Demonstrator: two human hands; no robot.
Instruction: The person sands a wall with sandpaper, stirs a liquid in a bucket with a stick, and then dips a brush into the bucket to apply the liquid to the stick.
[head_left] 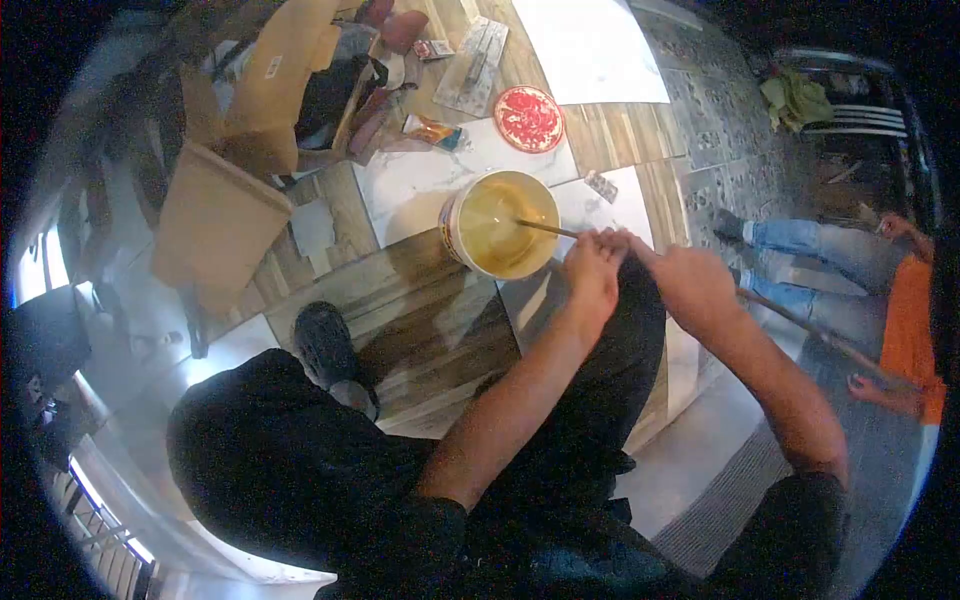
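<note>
A white bucket [456, 222] with yellowish liquid [492, 215] in it stands on the floor in front of me. One end of a long wooden stick [548, 228] dips into the liquid, and the stick runs back past my hands to the right. My left hand [594, 268] is closed around the stick just outside the bucket's rim. Right behind it, my right hand [692, 285] grips the same stick, its fingers close to those of the left. The fingers partly hide the stick between them.
An open cardboard box [225, 205] with dark items lies at the upper left. A red-and-white round lid [529, 119], a small packet [434, 132] and a blister pack [601, 186] lie beyond the bucket. A person in an orange top [908, 320] is at the right.
</note>
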